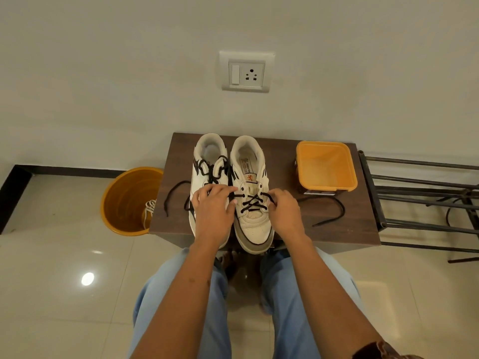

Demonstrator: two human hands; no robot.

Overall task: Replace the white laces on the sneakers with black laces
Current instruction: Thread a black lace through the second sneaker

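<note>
Little can be read in the head view. On the inner tongue of the right sneaker, which stands on the small wooden table near its middle, a white label is seen; lines of print are carried on it, but they are too small and blurred to be made out. Below it, on the same tongue, an orange emblem is shown, its figure not clear enough to be named as a brand. No numbers are legible. No lettering can be made out elsewhere.
</note>
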